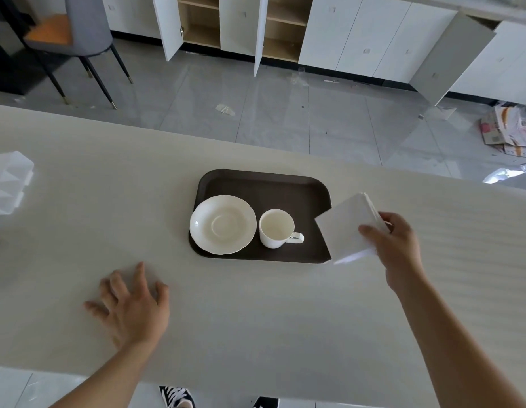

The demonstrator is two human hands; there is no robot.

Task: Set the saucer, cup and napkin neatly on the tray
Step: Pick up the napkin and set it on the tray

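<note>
Step in hand: placing the napkin on the tray.

Saucer (223, 224) and cup (277, 228) stand side by side on the tray (261, 184), centre frame. Right hand (398, 245) pinches the folded napkin (345, 228) above the tray's right edge. Left hand (132, 304), fingers spread and empty, rests on the tabletop (255, 319). Next: lower the napkin flat, right of the cup.

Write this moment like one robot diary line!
saucer, cup: on tray | right hand: holds napkin | left hand: empty
</note>
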